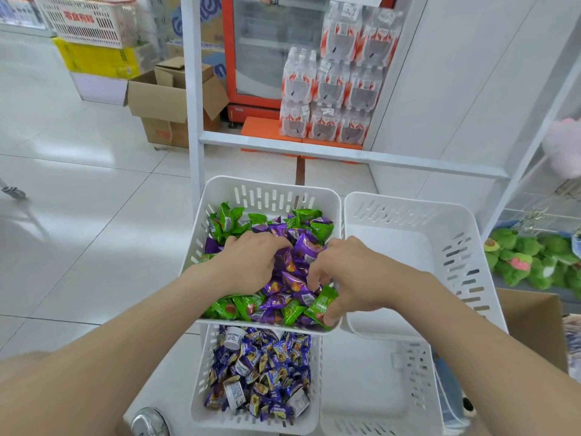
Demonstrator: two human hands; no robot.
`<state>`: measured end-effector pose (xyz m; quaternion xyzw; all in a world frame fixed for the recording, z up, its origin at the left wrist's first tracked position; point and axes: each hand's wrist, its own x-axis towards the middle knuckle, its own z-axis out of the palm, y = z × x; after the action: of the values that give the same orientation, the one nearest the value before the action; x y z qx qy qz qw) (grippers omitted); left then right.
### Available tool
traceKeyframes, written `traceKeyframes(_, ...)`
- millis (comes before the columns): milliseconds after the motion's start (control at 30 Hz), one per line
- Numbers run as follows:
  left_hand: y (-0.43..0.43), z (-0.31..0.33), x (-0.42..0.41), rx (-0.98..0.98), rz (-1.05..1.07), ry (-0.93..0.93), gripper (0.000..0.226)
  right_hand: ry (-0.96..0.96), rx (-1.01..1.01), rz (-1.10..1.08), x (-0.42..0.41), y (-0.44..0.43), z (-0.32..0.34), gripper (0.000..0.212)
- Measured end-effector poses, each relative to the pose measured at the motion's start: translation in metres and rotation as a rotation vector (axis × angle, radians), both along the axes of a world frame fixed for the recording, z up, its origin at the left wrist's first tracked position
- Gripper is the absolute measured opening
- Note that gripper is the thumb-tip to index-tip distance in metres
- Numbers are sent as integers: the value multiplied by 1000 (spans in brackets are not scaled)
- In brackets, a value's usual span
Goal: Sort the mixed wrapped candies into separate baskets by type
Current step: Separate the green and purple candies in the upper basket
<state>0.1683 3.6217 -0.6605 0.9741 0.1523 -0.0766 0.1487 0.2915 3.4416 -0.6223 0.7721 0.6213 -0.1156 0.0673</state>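
Lower basket (201, 388): blue candies. Mixed basket (273, 187): right hand (352, 275) pinches green candy (322, 305); left hand (251, 262) buried, grip unclear. Advice: lift cleanly into empty basket (465, 247).

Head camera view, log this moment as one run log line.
both hands in mixed basket | left hand on purple candies | right hand pinching green candy | right basket empty

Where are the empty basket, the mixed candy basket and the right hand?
Empty basket (386, 247): head view, bare floor.
Mixed basket (270, 184): head view, far rim.
Right hand (342, 272): head view, back of hand.
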Motion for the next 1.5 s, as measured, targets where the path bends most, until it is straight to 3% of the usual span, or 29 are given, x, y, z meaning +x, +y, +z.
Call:
traceKeyframes(100, 1, -2, 2, 18, 16, -7, 46, 181, 87, -62, 0, -5, 8, 44)
traceKeyframes(200, 4, -1, 5, 41, 47, -14, 42, 430, 318, -181, 3, -3, 15, 26)
traceKeyframes(300, 13, 2, 6, 48, 46, -40, 38, 386, 534, -349, 5, 15, 7, 23)
traceKeyframes(467, 28, 10, 1, -61, 48, -171, 31, 136, 612, -487, 5, 54, -15, 49)
traceKeyframes(567, 37, 19, -1, -153, 123, -234, 23, 21, 649, -495, 11, 78, -23, 17)
traceKeyframes(633, 45, 25, -3, -161, 227, -336, 19, 78, 708, -482, 14, 93, -25, 12)
traceKeyframes(733, 56, 27, -2, -11, 332, -487, 9, 328, 759, -478, 15, 106, -25, 15)
traceKeyframes(833, 60, 24, 3, 157, 348, -567, 6, 358, 685, -399, 16, 102, -26, 34)
traceKeyframes(967, 54, 13, 13, 336, 268, -502, 27, 54, 408, -230, 17, 94, -33, 48)
traceKeyframes(1100, 59, 3, 25, 194, 247, -352, 10, -67, 262, -217, 19, 95, -37, 59)
traceKeyframes(1133, 61, 1, 27, 153, 220, -314, 16, -92, 248, -223, 19, 95, -37, 61)
traceKeyframes(1233, 63, -3, 31, 147, 111, -242, 34, -104, 299, -245, 22, 97, -39, 45)
traceKeyframes(1300, 62, -6, 35, 155, 80, -239, 34, -21, 359, -268, 22, 95, -38, 34)
traceKeyframes(1433, 57, -17, 43, 249, 59, -168, 38, 175, 447, -277, 31, 87, -29, 31)
traceKeyframes(1500, 55, -17, 45, 256, 49, -132, 44, 186, 434, -226, 36, 82, -26, 24)
